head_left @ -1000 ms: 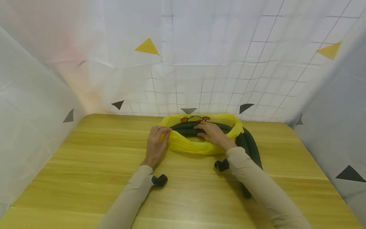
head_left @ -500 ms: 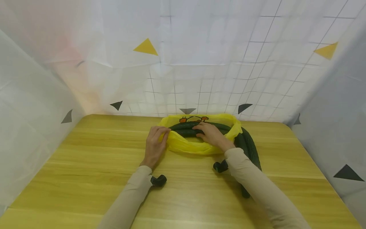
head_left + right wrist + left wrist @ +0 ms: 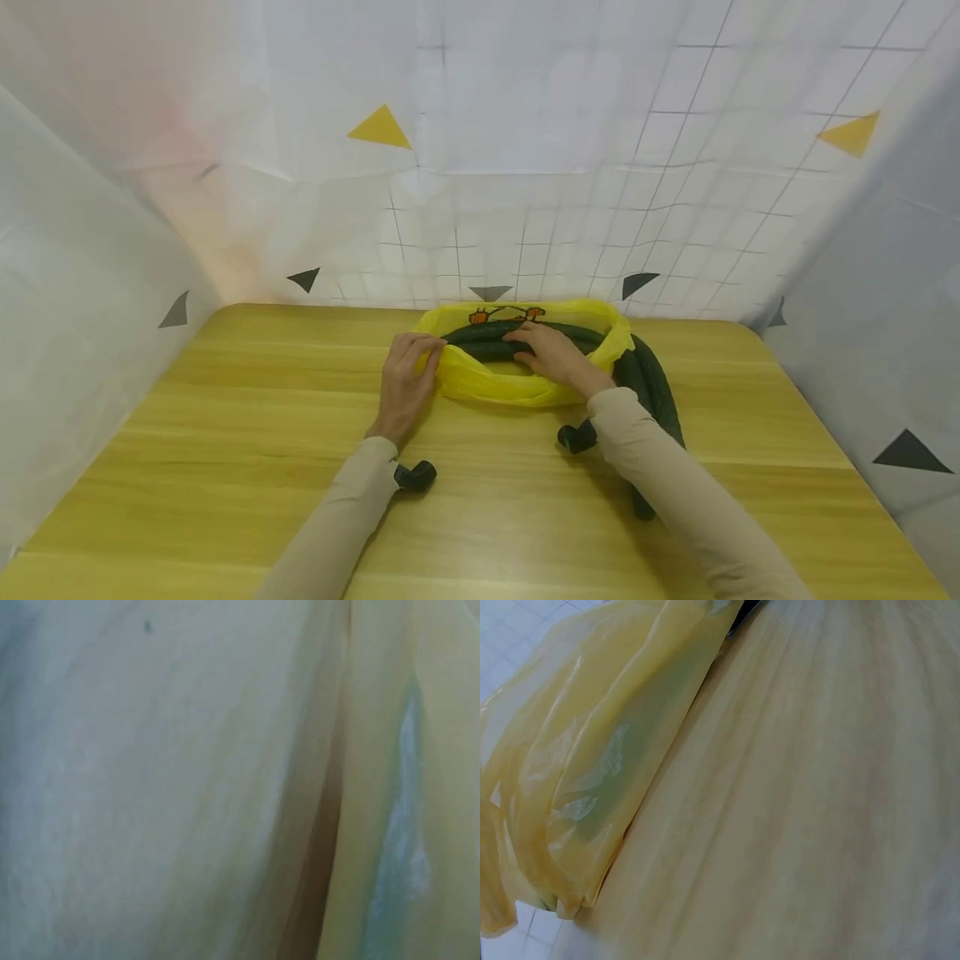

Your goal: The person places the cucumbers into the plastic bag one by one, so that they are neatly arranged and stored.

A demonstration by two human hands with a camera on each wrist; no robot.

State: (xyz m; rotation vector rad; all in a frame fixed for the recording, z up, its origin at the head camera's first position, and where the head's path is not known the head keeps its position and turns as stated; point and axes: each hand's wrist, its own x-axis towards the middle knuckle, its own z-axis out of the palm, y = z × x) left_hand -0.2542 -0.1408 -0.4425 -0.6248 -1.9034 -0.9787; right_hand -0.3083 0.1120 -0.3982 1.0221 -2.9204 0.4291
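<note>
A yellow plastic bag [image 3: 495, 387] lies at the table's far side with its mouth spread open; an orange and black print shows on its inner back wall. Inside it dark green cucumbers [image 3: 480, 332] lie side by side, their right parts behind my right hand. My left hand [image 3: 405, 379] pinches the bag's left rim between thumb and fingers. Reaching over the front rim, my right hand [image 3: 555, 354] holds the front cucumber, thumb on the near side and fingers across its top. Green shows through the bag [image 3: 607, 750] in the left wrist view. Neither wrist view includes the fingers.
More long cucumbers [image 3: 652, 379] lie right of the bag, partly hidden under the right sleeve [image 3: 675, 483]. Black wrist devices [image 3: 416, 476] stick out from both cuffs. Behind the wooden table [image 3: 225, 433] hangs white sheeting with grid lines and triangles; more sheeting flanks both sides.
</note>
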